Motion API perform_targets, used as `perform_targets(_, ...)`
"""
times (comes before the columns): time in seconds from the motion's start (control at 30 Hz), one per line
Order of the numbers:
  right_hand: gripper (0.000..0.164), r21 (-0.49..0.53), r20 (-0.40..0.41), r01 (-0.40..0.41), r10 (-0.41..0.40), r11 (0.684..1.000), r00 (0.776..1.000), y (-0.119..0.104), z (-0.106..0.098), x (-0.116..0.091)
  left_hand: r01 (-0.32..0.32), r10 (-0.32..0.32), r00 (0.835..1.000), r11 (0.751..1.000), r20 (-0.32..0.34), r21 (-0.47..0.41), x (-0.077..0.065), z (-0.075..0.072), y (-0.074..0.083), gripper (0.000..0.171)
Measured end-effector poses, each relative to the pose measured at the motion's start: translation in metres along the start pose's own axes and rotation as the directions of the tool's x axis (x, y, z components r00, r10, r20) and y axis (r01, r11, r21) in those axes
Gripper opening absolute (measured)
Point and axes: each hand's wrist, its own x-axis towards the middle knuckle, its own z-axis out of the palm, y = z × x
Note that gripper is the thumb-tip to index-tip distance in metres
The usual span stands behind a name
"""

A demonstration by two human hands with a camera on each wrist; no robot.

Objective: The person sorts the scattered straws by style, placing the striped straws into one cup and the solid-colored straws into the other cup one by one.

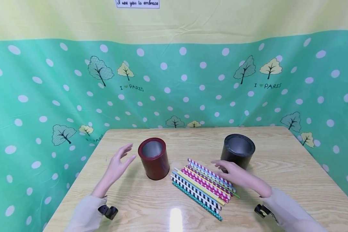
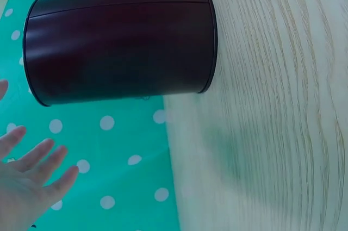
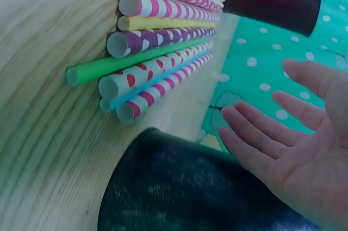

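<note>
Left hand (image 1: 118, 166) and right hand (image 1: 233, 174), fingers loosely spread, hold nothing; straws (image 1: 203, 188) lie beside the right, none visible inside the red can (image 1: 156, 164) or black can (image 1: 239, 157): work seems unstarted.

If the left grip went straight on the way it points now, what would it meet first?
Probably the red can. The left grip points towards its left side, with a gap between them. Depth is unclear, so it might just miss.
</note>
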Motion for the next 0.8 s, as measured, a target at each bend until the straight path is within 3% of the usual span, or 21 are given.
perform_targets(0.1,0.040,-0.009,0.019,0.019,-0.018,1.000,1.000,0.001,0.004,0.008,0.015,-0.015,1.000,0.998,0.004,-0.065,0.002,0.001,0.008,0.044)
perform_targets(0.37,0.033,0.030,0.070,0.049,-0.051,0.998,0.996,0.013,0.012,0.029,0.046,-0.045,0.999,0.974,0.006,-0.220,0.008,0.014,-0.016,0.039)
perform_targets(0.57,0.032,0.056,0.092,0.093,-0.098,0.994,0.991,0.019,0.016,0.040,0.087,-0.078,0.996,0.936,0.041,-0.340,0.009,0.024,-0.030,0.040)
perform_targets(0.8,0.030,0.074,0.128,0.082,-0.091,0.994,0.988,0.025,0.023,0.051,0.137,-0.119,0.990,0.914,0.071,-0.382,0.010,0.032,-0.029,0.041)
